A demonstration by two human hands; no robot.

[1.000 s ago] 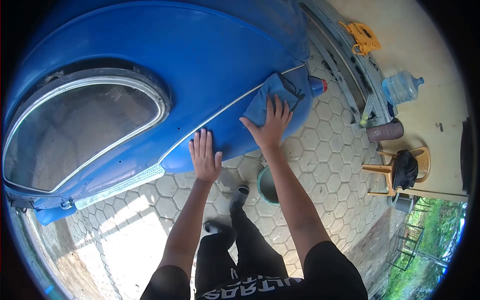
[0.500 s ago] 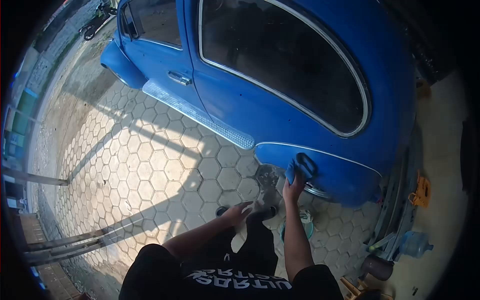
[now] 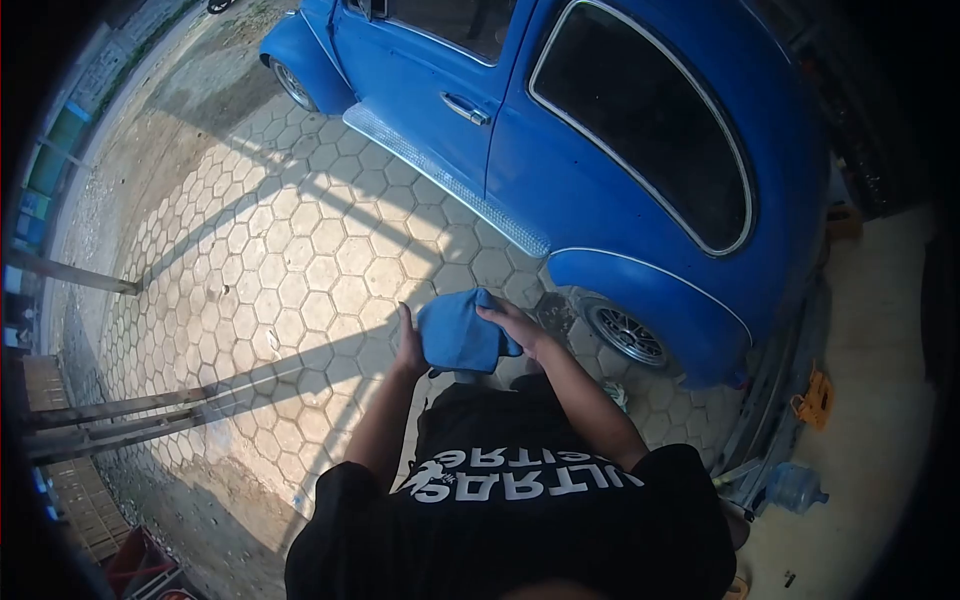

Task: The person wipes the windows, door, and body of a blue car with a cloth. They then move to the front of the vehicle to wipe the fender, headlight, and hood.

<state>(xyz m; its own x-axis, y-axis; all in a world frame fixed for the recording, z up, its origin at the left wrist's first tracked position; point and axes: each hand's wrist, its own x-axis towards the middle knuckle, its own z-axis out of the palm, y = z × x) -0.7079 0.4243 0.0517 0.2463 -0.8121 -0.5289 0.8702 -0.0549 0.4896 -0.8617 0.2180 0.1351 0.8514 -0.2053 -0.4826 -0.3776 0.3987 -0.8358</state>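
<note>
A folded blue cloth (image 3: 460, 335) is stretched between my hands in front of my body. My left hand (image 3: 410, 343) supports its left edge, thumb pointing up and the other fingers hidden behind the fabric. At the cloth's upper right, my right hand (image 3: 516, 326) grips a corner with thumb and fingers. The blue car (image 3: 610, 200) stands to the right and ahead, its rear fender (image 3: 650, 280) and rear wheel (image 3: 627, 331) nearest to my right arm.
A ribbed running board (image 3: 440, 175) projects along the car's side. Hexagonal paving (image 3: 270, 290) covers the ground. An orange plastic object (image 3: 814, 398) and a clear water jug (image 3: 797, 488) lie at right. Wooden beams (image 3: 130, 410) stand at left.
My right hand has drawn back from the car's rear fender with the blue cloth. The left hand has come up to hold it too. My view has shifted rightward relative to the car.
</note>
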